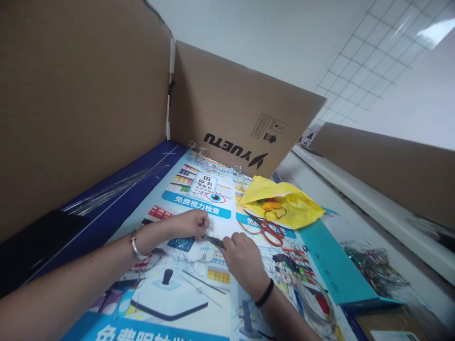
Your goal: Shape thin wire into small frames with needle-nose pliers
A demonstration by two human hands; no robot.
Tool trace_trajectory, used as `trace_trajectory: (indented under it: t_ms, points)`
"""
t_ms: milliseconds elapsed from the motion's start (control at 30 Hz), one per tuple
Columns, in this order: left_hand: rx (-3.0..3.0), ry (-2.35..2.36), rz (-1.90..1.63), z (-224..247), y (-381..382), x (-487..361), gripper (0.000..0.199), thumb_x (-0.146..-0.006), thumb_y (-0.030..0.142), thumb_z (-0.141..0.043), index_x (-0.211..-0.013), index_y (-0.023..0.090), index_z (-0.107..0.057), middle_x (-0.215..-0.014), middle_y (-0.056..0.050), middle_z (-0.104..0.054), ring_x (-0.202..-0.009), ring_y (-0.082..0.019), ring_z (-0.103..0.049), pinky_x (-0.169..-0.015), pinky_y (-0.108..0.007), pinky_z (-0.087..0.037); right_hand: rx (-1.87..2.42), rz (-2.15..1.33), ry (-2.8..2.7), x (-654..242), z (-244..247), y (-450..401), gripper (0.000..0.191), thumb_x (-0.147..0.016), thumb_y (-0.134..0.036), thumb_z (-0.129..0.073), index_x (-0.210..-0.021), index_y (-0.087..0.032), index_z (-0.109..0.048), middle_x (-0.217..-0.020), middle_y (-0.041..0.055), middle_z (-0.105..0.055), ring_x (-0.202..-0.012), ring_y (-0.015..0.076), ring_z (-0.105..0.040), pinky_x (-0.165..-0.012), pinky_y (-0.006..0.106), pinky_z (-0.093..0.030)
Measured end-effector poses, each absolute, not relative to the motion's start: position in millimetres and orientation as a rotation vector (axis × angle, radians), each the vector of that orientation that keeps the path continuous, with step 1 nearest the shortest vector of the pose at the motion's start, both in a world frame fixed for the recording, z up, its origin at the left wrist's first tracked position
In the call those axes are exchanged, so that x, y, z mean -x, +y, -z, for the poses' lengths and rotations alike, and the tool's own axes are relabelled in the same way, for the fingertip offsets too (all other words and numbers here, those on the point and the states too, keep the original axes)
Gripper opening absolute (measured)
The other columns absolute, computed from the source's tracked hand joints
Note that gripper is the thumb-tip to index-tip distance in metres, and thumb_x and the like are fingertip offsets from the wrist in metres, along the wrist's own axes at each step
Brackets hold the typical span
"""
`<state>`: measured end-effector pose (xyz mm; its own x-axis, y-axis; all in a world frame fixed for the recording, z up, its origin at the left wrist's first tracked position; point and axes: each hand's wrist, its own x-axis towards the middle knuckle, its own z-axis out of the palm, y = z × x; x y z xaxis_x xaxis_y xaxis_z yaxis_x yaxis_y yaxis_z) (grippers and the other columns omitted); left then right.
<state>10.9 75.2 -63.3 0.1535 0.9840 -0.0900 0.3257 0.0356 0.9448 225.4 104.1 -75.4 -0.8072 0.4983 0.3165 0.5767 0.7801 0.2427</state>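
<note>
Above the printed poster sheet (pixel 199 327), my left hand (pixel 190 223) is closed in a pinch, with a silver bangle on its wrist. Thin, clear or silvery wire (pixel 209 232) shows at its fingertips, too fine to make out fully. My right hand (pixel 245 260) wraps round a pair of pliers (pixel 214 242), whose dark jaws point left and meet the wire just below the left fingers. The handles are hidden in the right palm. Faint loops of wire lie on the sheet beneath both hands.
A yellow bag (pixel 287 210) with coloured pieces lies behind red-handled scissors (pixel 273 233). At right are a wire coil (pixel 307 289), a teal box (pixel 330 270) and tangled wire pieces (pixel 377 270). Straight wires (pixel 117 189) lie left. Cardboard panels (pixel 227 94) wall the back and left.
</note>
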Motion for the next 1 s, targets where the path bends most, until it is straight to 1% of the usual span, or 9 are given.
trace_trajectory:
  t_ms: [100, 233, 400, 500, 600, 733, 900, 1000]
  points:
    - [-1.461, 1.355, -0.871, 65.0, 76.0, -9.2, 0.012, -0.058, 0.013, -0.051, -0.070, 0.017, -0.051, -0.055, 0.004, -0.057, -0.048, -0.010, -0.048, -0.044, -0.018, -0.032, 0.825, 0.455, -2.743, -227.7, 73.3, 104.5, 0.012, -0.082, -0.033, -0.057, -0.080, -0.021, -0.052, -0.077, 0.0030, -0.051, -0.075, 0.0186, -0.043, -0.063, 0.030, -0.025]
    - [-1.426, 1.376, -0.893, 65.6, 77.1, -5.0, 0.013, -0.058, 0.016, -0.052, -0.071, 0.017, -0.049, -0.056, 0.003, -0.059, -0.046, -0.009, -0.046, -0.043, -0.018, -0.030, 0.824, 0.398, -2.726, -232.3, 71.6, 107.6, 0.010, -0.083, -0.031, -0.055, -0.081, -0.021, -0.053, -0.079, 0.0035, -0.052, -0.077, 0.0183, -0.043, -0.066, 0.029, -0.027]
    - [-1.378, 1.400, -0.905, 60.0, 75.8, -3.8, 0.013, -0.057, 0.019, -0.053, -0.069, 0.017, -0.047, -0.051, 0.005, -0.055, -0.043, -0.008, -0.043, -0.042, -0.018, -0.028, 0.911, 0.303, -2.655, -234.6, 71.7, 111.6, 0.013, -0.086, -0.030, -0.049, -0.081, -0.019, -0.054, -0.079, 0.0042, -0.052, -0.080, 0.0180, -0.045, -0.071, 0.028, -0.028]
    - [-1.364, 1.395, -0.906, 56.4, 74.6, -5.5, 0.014, -0.057, 0.020, -0.053, -0.068, 0.018, -0.046, -0.049, 0.006, -0.053, -0.043, -0.008, -0.042, -0.042, -0.019, -0.028, 0.941, 0.291, -2.674, -233.7, 71.1, 111.5, 0.013, -0.086, -0.031, -0.050, -0.083, -0.020, -0.054, -0.080, 0.0040, -0.052, -0.080, 0.0181, -0.046, -0.071, 0.028, -0.029]
    - [-1.354, 1.388, -0.904, 55.2, 74.7, -6.3, 0.014, -0.056, 0.020, -0.053, -0.068, 0.019, -0.045, -0.047, 0.007, -0.051, -0.042, -0.008, -0.042, -0.042, -0.019, -0.028, 0.961, 0.302, -2.702, -232.4, 71.8, 110.8, 0.012, -0.085, -0.031, -0.051, -0.083, -0.020, -0.055, -0.080, 0.0033, -0.053, -0.080, 0.0178, -0.047, -0.070, 0.027, -0.029]
    - [-1.355, 1.395, -0.906, 56.7, 75.9, -5.9, 0.013, -0.057, 0.019, -0.052, -0.067, 0.019, -0.045, -0.045, 0.007, -0.049, -0.040, -0.009, -0.042, -0.041, -0.019, -0.028, 1.000, 0.296, -2.709, -231.9, 73.5, 111.4, 0.013, -0.087, -0.033, -0.050, -0.083, -0.021, -0.055, -0.078, 0.0022, -0.056, -0.076, 0.0160, -0.050, -0.064, 0.026, -0.029]
    - [-1.385, 1.460, -0.939, 60.1, 76.5, -8.0, 0.010, -0.058, 0.017, -0.050, -0.068, 0.018, -0.048, -0.046, 0.007, -0.049, -0.041, -0.009, -0.041, -0.042, -0.019, -0.029, 1.016, 0.289, -2.707, -233.1, 66.5, 111.5, 0.014, -0.087, -0.033, -0.050, -0.083, -0.021, -0.056, -0.078, 0.0023, -0.058, -0.075, 0.0156, -0.053, -0.063, 0.025, -0.030]
    - [-1.400, 1.526, -0.970, 63.0, 76.7, -10.7, 0.010, -0.059, 0.016, -0.049, -0.068, 0.018, -0.049, -0.048, 0.007, -0.048, -0.044, -0.010, -0.044, -0.043, -0.019, -0.029, 1.033, 0.301, -2.721, -233.4, 59.1, 109.3, 0.014, -0.087, -0.034, -0.050, -0.083, -0.022, -0.056, -0.078, 0.0014, -0.059, -0.075, 0.0157, -0.054, -0.062, 0.025, -0.030]
